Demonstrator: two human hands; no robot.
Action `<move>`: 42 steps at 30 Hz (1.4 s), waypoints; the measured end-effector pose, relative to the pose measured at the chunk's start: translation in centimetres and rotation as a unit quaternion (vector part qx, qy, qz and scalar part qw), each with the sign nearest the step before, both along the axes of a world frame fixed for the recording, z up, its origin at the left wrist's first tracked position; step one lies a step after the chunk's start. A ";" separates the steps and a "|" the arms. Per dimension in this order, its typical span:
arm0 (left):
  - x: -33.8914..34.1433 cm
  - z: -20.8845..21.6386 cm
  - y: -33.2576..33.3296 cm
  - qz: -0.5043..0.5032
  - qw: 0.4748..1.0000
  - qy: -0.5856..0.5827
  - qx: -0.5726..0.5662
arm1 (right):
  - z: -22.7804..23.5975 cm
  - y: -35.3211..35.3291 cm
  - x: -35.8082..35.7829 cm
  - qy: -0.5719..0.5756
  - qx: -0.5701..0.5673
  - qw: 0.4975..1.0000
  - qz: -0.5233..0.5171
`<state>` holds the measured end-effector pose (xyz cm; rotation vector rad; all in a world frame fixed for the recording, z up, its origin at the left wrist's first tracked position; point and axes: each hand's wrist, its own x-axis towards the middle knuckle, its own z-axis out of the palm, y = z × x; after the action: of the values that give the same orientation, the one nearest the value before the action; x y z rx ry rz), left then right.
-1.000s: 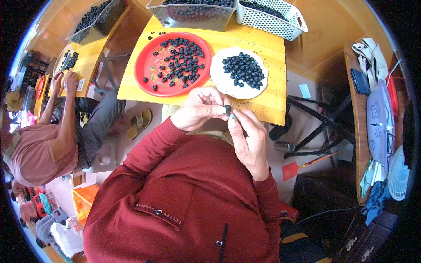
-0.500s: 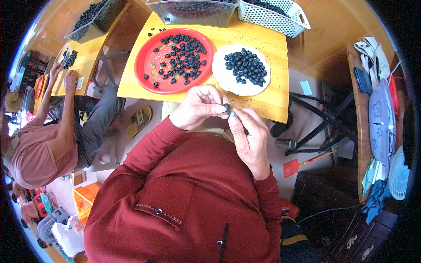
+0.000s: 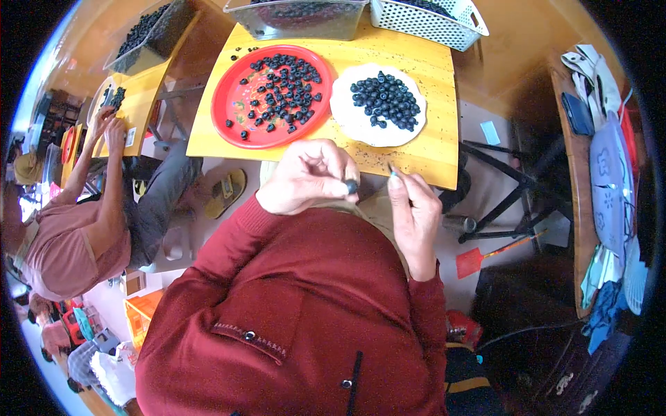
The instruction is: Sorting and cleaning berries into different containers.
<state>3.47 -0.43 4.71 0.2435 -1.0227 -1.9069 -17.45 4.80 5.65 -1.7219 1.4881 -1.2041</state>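
Between the thumb and fingers of my left hand (image 3: 312, 177) is pinched a small dark round bead (image 3: 352, 187). My right hand (image 3: 415, 208) is apart from it to the right, thumb and forefinger closed on a thin, short pointed tool (image 3: 392, 168) whose exact kind I cannot make out. Just beyond my hands is a yellow wooden table (image 3: 437, 156). On it a round red tray (image 3: 225, 83) bears many loose dark beads with notched-looking tops. To its right, a white scalloped plate (image 3: 340, 114) carries a heap of smoother-looking dark beads (image 3: 385, 100).
A clear plastic bin (image 3: 298, 29) and a white perforated basket (image 3: 430, 31), both with dark beads, stand at the table's far edge. Dark crumbs dot the tabletop. At left another person (image 3: 76, 243) works at a second table. A red fly swatter (image 3: 470, 263) lies at lower right.
My hands have drawn apart: the right one has moved to the right and away from the bead with the tool. My left hand still holds the bead, slightly lower.
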 end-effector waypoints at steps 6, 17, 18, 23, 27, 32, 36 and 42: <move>-0.1 -0.9 -0.7 0.045 0.998 -0.011 0.038 | -0.2 0.3 -0.2 -0.020 -0.016 1.000 0.003; 5.3 -2.0 -3.5 0.318 0.857 -0.391 -0.108 | -1.8 0.5 -1.3 -0.047 -0.021 0.999 -0.006; 5.6 -1.4 -3.8 0.345 0.813 -0.457 -0.108 | -2.1 0.6 -1.3 -0.053 -0.013 0.998 -0.009; 5.9 -1.2 -5.7 0.415 0.674 -0.550 -0.268 | -2.1 1.0 -1.7 -0.058 -0.010 0.998 -0.015; 1.1 -0.2 -5.8 0.334 0.668 -0.554 -0.368 | -2.6 1.4 -2.0 -0.085 -0.010 0.996 -0.027; -3.8 -1.9 -7.8 0.261 0.603 -0.616 -0.435 | -2.4 2.5 -2.6 -0.067 -0.008 0.996 -0.051; -5.5 -2.6 -8.7 0.242 0.532 -0.656 -0.478 | -2.8 3.4 -3.3 -0.071 0.015 0.995 -0.074; -6.0 -3.1 -9.5 0.205 0.533 -0.695 -0.436 | -3.5 3.9 -3.8 -0.095 0.001 0.992 -0.081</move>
<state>-2.53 -9.94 1.57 1.3595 -2.4629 -0.1962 -21.22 8.65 2.10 -1.4620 1.5357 -1.4068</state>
